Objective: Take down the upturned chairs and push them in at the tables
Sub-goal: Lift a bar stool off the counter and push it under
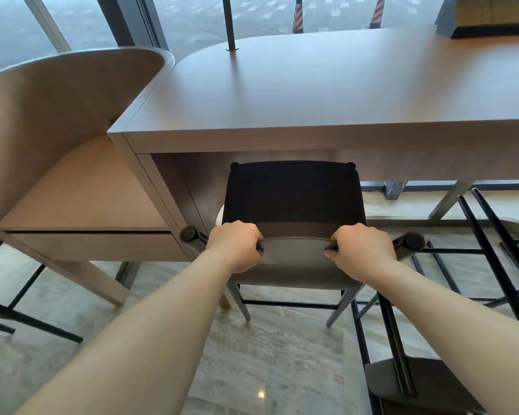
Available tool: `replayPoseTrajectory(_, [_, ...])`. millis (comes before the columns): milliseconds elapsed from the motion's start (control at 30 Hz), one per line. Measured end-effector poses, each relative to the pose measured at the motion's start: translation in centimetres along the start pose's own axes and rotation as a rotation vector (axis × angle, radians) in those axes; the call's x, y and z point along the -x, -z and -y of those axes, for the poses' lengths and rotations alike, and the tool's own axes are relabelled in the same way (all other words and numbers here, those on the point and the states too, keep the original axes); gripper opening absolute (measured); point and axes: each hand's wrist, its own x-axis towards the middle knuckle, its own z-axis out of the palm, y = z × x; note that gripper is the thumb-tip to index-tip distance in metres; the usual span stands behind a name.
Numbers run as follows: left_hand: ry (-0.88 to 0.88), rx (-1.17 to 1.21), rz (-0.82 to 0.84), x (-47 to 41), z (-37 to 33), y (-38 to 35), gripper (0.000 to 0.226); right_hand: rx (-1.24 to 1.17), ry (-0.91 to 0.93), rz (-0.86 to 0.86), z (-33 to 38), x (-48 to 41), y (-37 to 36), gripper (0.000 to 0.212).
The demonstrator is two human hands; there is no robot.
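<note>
Fingers of my left hand (233,246) and right hand (360,250) curl tight over the top edge of the chair (294,205) backrest between them. Its dark seat stands upright on the floor, ahead of my hands, front edge tucked just under the counter (312,94).

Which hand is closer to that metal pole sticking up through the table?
Left. The left hand grips the chair back almost straight below the pole; the right hand grips it further to the right.
</note>
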Motion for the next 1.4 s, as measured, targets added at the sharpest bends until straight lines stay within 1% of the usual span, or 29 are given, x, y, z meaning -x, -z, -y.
replayPoseTrajectory(333, [-0.002,-0.004,-0.003,1.6,-1.0,-0.7,0.013,0.018,0.033,0.025,-1.0,1.4,-0.3,0.026])
replayPoseTrajectory(767, [0.038,0.001,-0.002,3.5,-1.6,-0.8,0.014,0.018,0.053,0.013,-0.9,2.2,-0.4,0.024])
replayPoseTrajectory(1100, [0.009,-0.012,-0.015,2.7,-1.1,-0.8,0.019,0.017,0.034,-0.008,-0.6,1.5,-0.2,0.022])
replayPoseTrajectory(1400, [0.006,-0.018,-0.002,1.1,-0.5,-0.2,0.018,0.009,0.034,-0.011,-0.7,-0.1,0.0,0.021])
